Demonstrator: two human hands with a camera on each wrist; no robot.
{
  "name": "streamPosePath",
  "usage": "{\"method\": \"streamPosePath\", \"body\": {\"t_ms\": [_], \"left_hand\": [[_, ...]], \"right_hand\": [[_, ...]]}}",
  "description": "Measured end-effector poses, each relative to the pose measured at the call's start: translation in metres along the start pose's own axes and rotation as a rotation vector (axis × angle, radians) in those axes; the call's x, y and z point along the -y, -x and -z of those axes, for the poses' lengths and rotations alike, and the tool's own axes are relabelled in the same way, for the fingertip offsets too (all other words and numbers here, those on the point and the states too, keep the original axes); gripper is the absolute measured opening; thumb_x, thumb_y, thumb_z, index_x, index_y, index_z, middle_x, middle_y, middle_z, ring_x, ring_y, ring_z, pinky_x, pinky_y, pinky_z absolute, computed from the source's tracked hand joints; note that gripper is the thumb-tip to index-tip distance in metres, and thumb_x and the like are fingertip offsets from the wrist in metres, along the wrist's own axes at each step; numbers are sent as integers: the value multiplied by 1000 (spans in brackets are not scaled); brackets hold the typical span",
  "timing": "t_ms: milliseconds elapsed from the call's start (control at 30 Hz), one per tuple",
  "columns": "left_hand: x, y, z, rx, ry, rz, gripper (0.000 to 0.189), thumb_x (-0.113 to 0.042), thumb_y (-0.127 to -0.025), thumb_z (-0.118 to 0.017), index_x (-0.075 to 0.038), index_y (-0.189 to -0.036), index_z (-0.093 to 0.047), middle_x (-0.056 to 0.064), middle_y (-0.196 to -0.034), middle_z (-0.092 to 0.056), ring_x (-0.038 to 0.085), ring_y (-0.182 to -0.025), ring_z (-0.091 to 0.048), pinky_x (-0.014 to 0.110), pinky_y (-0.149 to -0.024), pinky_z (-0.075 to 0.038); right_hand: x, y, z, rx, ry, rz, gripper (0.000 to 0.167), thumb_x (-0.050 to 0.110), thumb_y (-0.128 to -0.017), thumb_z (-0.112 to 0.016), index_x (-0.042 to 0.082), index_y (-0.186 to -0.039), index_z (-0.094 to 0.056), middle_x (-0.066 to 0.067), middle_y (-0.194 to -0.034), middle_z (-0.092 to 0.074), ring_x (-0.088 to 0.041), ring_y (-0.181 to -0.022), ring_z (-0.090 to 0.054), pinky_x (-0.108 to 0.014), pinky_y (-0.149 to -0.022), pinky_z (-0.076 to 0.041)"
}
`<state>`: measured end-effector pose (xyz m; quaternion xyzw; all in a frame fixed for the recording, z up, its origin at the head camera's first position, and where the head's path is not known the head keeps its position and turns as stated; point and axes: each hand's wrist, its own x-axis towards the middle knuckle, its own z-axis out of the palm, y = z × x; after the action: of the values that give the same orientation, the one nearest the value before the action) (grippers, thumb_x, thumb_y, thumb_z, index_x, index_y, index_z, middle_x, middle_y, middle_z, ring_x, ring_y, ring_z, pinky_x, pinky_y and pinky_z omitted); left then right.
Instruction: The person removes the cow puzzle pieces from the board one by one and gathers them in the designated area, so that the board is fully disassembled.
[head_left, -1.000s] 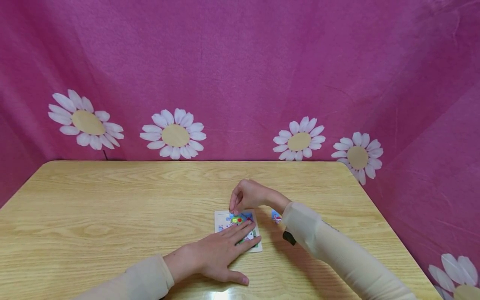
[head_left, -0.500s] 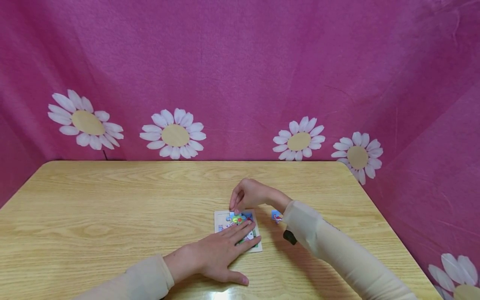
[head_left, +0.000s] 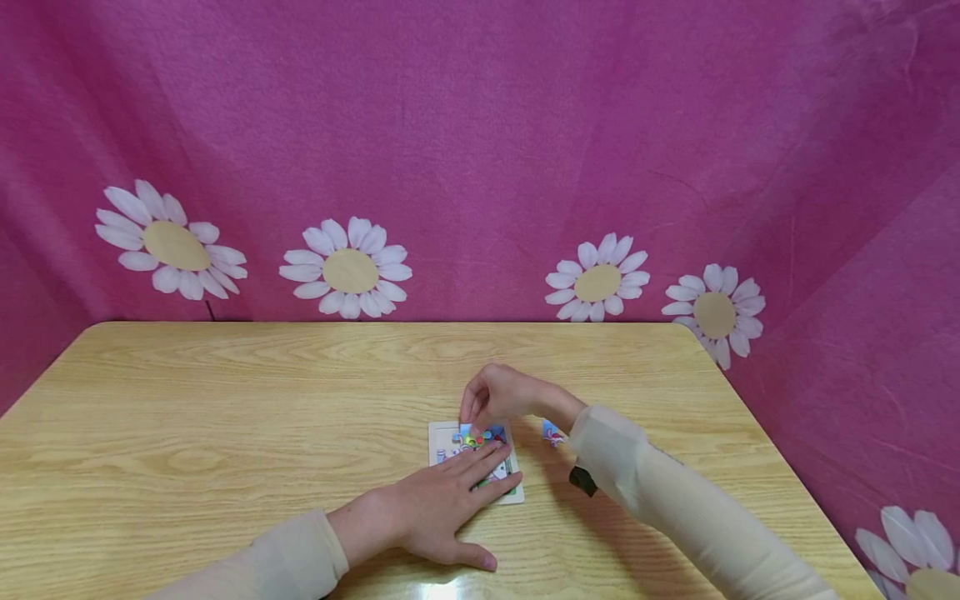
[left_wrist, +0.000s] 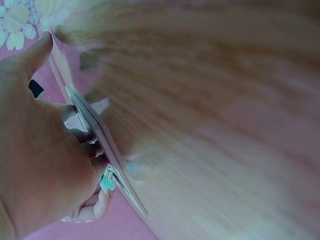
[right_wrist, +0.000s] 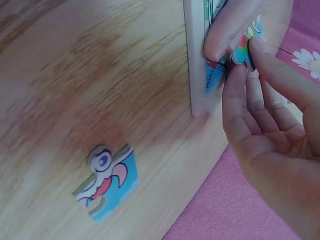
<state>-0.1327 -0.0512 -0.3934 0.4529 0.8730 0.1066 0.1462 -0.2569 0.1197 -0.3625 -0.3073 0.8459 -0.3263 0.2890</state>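
My left hand rests with spread, straight fingers on a small light-framed puzzle board, covering its lower part. At the board's far edge my right hand pinches a jigsaw piece between thumb and fingers. Blue, green and red show on that piece, which is tilted up from the board in the right wrist view. Right of the board, a loose jigsaw piece lies picture side up, with an eye and pink shapes on blue. In the left wrist view, the board appears edge-on beneath the left fingers.
The wooden table reaches back to a pink curtain printed with white daisies. A dark object shows at the right wrist, below the cream sleeve.
The right hand has dipped slightly and shifted a little with the pinched piece, whose blue corner shows more now. The left hand and the board stay in place.
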Motion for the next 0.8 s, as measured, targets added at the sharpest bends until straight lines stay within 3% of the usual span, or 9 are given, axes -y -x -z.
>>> {"method": "streamPosePath", "body": {"t_ms": [300,800], "left_hand": [[-2,0,-1,-4,-31,1,90,-65,-98,-56,-18,-166,-22,8,-174,-8,23,-160,-7,40,-127,-20],[-3,2,1,-18,-50,-15,85,-60,-101,-54,-17,-166,-22,11,-174,-7,25,-160,-8,39,-127,-18]], "right_hand": [[-4,16,11,-44,-43,16,8,-10,-85,-76,-4,-90,-75,-4,-78,-75,-6,-71,-67,-21,-69,-54],[-37,57,31,-50,-101,-2,7,-8,-87,-76,-6,-93,-75,-8,-82,-76,-9,-74,-70,-25,-72,-58]]}}
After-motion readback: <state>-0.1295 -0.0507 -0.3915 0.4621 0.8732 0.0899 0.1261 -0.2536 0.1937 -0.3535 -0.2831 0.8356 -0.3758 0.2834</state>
